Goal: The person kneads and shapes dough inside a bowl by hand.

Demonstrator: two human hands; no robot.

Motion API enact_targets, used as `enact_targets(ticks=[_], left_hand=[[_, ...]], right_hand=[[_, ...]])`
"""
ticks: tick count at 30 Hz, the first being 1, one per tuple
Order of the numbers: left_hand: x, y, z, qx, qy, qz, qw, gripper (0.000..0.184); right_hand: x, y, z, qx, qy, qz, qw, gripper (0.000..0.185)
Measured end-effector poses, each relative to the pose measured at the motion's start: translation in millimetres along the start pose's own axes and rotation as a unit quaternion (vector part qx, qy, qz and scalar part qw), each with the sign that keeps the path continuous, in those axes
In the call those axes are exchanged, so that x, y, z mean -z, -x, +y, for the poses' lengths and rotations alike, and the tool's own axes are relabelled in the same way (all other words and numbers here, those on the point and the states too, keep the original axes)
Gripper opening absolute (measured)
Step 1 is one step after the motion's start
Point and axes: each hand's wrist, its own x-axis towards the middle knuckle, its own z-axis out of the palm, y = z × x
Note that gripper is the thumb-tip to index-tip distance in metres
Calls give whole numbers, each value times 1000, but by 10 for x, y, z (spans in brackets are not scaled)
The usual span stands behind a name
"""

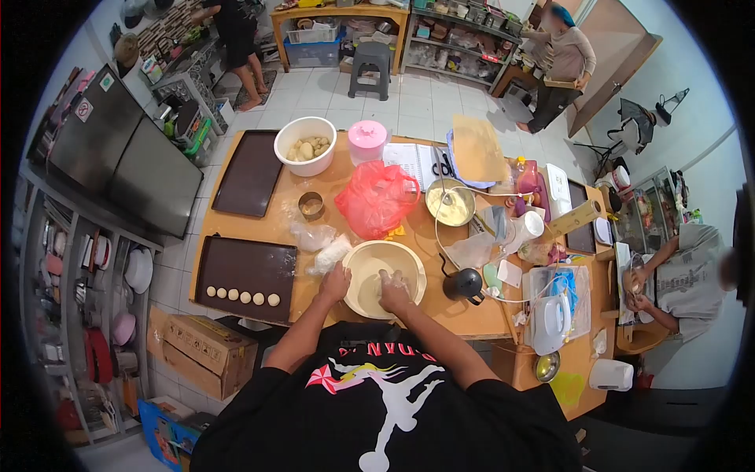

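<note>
Both hands meet the cream bowl, left at its rim, right inside.

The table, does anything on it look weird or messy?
A little: a white cord loops loosely across the crowded right side of the table, near the black jug. It looks odd because it might snag something.

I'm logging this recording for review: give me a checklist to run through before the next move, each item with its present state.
1. Left hand at the cream bowl's rim: ok.
2. Right hand inside the bowl: ok.
3. Right hand free of residue: not ok, whitish traces show.
4. Dough balls lined up on the dark tray: ok, six in a row.
5. Anything held in the right hand: cannot tell.
</note>
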Motion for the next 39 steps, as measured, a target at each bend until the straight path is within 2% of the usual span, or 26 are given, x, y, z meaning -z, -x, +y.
enact_targets(ticks=[2, 5, 8, 17, 20, 23, 26, 29, 32, 35, 36, 39], left_hand=[[-8, 10, -15, -3, -5, 2, 1000, 39], [-50, -33, -58, 0, -14, -3, 1000, 37], [-58, -50, -73, 8, -18, -15, 1000, 37], [-55, -28, -61, -5, -3, 7, 1000, 36], [-1, -6, -9, 7, -14, 0, 1000, 36], [15, 5, 33, 11, -13, -8, 1000, 36], [-22, -15, -41, 3, 0, -4, 1000, 36], [-77, -59, -98, -9, 8, 4, 1000, 37], [-107, -68, -127, -14, 8, 14, 1000, 38], [-81, -58, -95, -8, -1, 8, 1000, 38], [-70, -56, -83, -5, -5, 4, 1000, 38], [-65, -65, -96, -16, -14, 3, 1000, 36]], right_hand=[[-51, -13, 40, 2, -11, -1, 1000, 56], [-142, -43, 154, -44, -76, -32, 996, 50], [-10, -31, 54, -75, -70, -65, 993, 48], [155, 27, -51, -38, -19, -87, 995, 45], [-19, -3, 32, -40, -47, -61, 996, 54], [-78, -12, 176, -23, -56, -46, 997, 71], [231, 101, -33, -51, -91, -68, 992, 85], [262, 89, -61, -31, -85, -71, 993, 86], [51, -33, 98, 46, -85, 4, 995, 72], [223, -155, 191, 45, -104, -117, 987, 58], [301, -152, 173, 53, -63, -119, 989, 51], [501, -100, 110, 41, 22, -165, 985, 47]])
